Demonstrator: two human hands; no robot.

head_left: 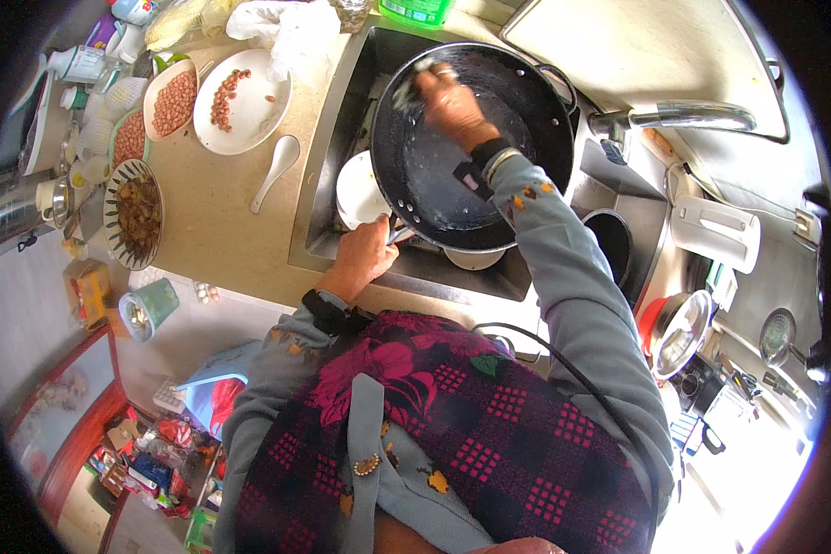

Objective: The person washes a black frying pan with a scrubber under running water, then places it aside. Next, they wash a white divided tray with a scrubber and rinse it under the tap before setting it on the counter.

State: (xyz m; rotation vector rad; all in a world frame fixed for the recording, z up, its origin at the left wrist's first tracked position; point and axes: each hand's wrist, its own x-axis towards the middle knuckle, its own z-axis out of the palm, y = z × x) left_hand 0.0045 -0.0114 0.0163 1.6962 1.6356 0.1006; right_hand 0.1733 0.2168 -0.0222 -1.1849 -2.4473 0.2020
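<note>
A large black wok [425, 175] rests tilted over the sink [334, 152], with wet, whitish smears on its inside. My left hand [365, 254] is closed on the wok's side handle at the near left rim. Inside the wok, at the far left wall, my right hand [451, 106] presses a pale greenish-white scrubbing cloth [404, 95] against the surface; its fingers are slightly blurred. Left of the wok, a white bowl [360, 192] sits in the sink, partly covered by the wok. Another pale bowl [474, 259] peeks out beneath the near rim.
A chrome faucet [683, 116] reaches in at the right. On the left counter lie a white spoon [277, 173], a white plate [258, 120] with some peanuts, a dish of peanuts [174, 103] and a patterned plate of cooked food [137, 210]. A green bottle [415, 9] stands behind the sink.
</note>
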